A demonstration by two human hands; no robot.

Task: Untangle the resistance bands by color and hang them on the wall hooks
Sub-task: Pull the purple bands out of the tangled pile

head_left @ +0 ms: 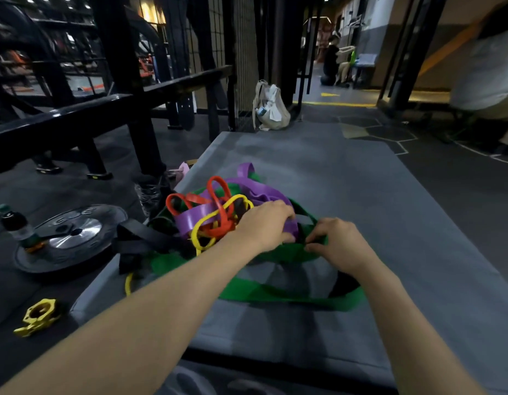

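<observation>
A tangle of resistance bands lies on the grey mat [361, 195]. A wide green band [275, 293] loops toward me. A purple band [255, 186], a thin red band [218, 206], a thin yellow band [207, 220] and a black band [141, 238] are knotted together at the left. My left hand [264, 223] has its fingers curled round the purple band where it crosses the green one. Just to its right, my right hand [336, 243] pinches the upper strip of the green band. No wall hooks are in view.
A weight plate [73, 238] with a bottle [17, 226] on it lies on the floor at left, near a yellow barbell collar [39, 316]. A black rack [127, 89] stands behind. A beige backpack [271, 106] leans by the far mesh. People sit at the far right.
</observation>
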